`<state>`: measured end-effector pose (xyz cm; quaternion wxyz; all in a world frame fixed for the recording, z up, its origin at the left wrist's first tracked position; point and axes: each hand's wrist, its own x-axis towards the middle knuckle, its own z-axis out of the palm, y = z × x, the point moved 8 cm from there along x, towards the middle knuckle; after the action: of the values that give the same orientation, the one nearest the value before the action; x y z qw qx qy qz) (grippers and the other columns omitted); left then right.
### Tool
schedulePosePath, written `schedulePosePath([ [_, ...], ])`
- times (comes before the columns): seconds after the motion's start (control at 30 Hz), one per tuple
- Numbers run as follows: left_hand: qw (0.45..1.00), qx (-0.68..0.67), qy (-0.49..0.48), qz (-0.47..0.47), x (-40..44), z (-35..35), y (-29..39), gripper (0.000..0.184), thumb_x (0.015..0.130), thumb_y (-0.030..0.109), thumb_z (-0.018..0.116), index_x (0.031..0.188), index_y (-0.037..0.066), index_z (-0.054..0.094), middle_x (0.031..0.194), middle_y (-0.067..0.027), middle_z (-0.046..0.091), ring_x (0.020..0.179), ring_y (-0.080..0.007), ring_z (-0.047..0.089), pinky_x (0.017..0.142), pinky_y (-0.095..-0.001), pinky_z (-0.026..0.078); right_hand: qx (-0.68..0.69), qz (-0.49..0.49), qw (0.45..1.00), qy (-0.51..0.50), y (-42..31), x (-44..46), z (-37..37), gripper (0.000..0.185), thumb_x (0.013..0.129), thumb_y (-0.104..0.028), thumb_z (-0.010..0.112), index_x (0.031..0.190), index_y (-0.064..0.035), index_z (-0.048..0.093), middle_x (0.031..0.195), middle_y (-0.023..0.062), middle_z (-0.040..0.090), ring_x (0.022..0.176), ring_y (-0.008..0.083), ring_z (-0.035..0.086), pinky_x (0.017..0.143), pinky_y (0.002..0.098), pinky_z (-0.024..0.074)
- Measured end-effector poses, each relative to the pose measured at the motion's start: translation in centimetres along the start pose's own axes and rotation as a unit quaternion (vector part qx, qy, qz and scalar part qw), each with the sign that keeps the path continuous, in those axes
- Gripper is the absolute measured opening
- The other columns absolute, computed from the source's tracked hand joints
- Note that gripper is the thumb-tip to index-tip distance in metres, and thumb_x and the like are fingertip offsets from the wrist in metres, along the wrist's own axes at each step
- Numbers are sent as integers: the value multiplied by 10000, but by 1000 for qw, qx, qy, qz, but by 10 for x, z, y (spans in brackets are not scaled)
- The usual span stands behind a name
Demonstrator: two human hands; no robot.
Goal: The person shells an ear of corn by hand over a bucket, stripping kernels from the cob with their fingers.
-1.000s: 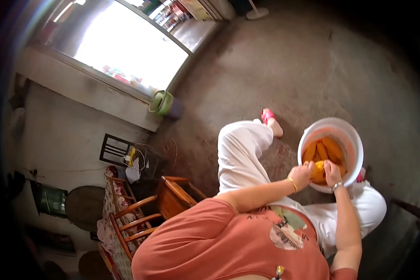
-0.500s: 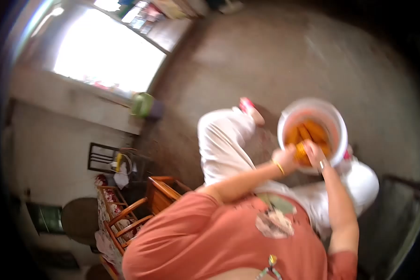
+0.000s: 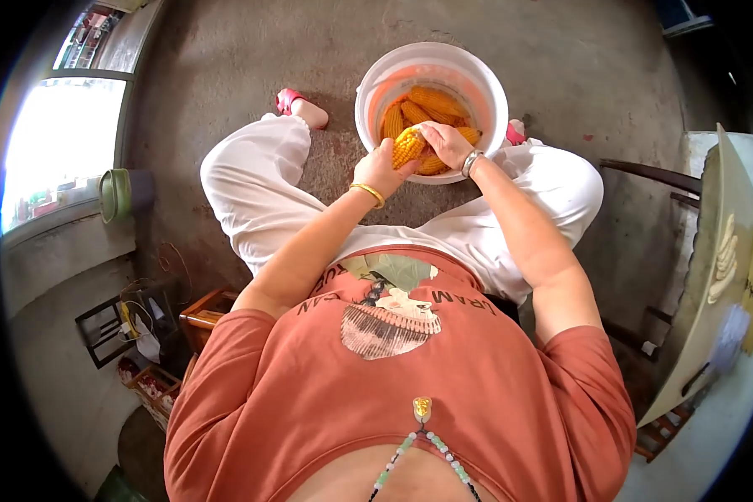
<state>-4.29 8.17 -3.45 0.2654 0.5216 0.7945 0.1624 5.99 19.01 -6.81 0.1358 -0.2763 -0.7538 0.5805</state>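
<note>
A corn cob (image 3: 407, 148) with yellow-orange kernels is held over the near side of a white bucket (image 3: 499, 96). My left hand (image 3: 382, 171), with a gold bangle at the wrist, is closed around the cob's near end. My right hand (image 3: 448, 145), wearing a silver-coloured band, presses its fingers on the cob's far end; the fingertips are partly hidden. Inside the bucket lie several more corn cobs (image 3: 437, 104), some covered by my hands. The bucket stands between my feet.
My knees in white trousers (image 3: 259, 180) flank the bucket on the concrete floor (image 3: 251, 50). A green bin (image 3: 115, 196) is by the left wall, near wooden furniture (image 3: 205, 318). To the right stands a board-like panel (image 3: 686, 276) beside dark wooden bars (image 3: 651, 177).
My head view has turned and steadied, so the bucket appears farther up and left, and the right-hand panel has come into view. Both hands are still on a corn cob.
</note>
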Motion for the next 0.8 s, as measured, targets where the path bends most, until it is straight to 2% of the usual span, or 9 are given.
schedulePosePath([
  [0.07,1000,15,27,2,-3,-4,5,564,769,485,691,1051,43,480,891,-206,650,830,-358,652,691,-443,514,37,21,999,12,7,3,-1,459,996,-393,389,1076,1,611,983,176,654,940,266,617,842,345,459],
  [0.1,999,18,36,0,-4,-6,7,578,764,476,699,1090,52,480,907,-207,649,841,-366,647,700,-442,512,56,39,997,18,8,4,-2,526,983,-468,405,1036,10,619,906,154,649,874,230,606,812,328,459],
  [0.17,998,26,56,-3,-5,-12,10,616,753,459,717,1167,70,480,937,-207,647,862,-383,639,718,-440,508,47,45,998,0,4,3,-3,559,968,-507,418,1011,14,616,871,142,643,840,221,601,793,327,460],
  [0.23,997,29,65,9,-3,-11,10,602,749,447,724,1158,77,480,939,-202,645,858,-374,642,713,-439,509,27,55,998,-16,-10,2,-5,587,941,-550,452,962,16,607,842,148,631,798,229,596,766,327,463],
  [0.33,997,32,65,8,-1,-10,10,581,748,442,725,1132,81,481,928,-201,646,843,-370,645,702,-440,511,-11,57,998,4,-4,4,1,541,947,-515,463,958,8,602,859,178,633,801,275,606,757,347,467],
  [0.53,997,32,67,20,0,-7,8,556,753,437,719,1098,77,472,862,-197,654,784,-374,647,664,-439,511,-22,15,1000,-2,-16,2,3,424,982,-398,437,1057,0,565,924,211,642,893,349,622,769,385,477],
  [0.67,998,37,43,-1,4,-4,2,550,758,462,702,1040,56,460,888,-175,629,738,-353,648,615,-440,514,-5,-1,1000,2,-17,4,-1,392,993,-353,412,1072,2,557,930,209,643,908,339,625,784,377,477],
  [0.73,997,40,65,24,2,-7,7,542,764,459,697,1030,50,459,878,-174,626,715,-350,648,602,-438,514,2,-13,1000,17,-13,3,-1,386,995,-345,406,1047,1,568,930,206,643,900,331,628,780,375,477],
  [0.8,995,55,73,38,0,-7,10,529,770,447,694,1021,46,457,870,-171,623,701,-345,649,595,-436,516,37,33,999,-5,-3,5,2,423,989,-387,410,1022,-1,580,929,206,643,898,325,632,769,373,479],
])
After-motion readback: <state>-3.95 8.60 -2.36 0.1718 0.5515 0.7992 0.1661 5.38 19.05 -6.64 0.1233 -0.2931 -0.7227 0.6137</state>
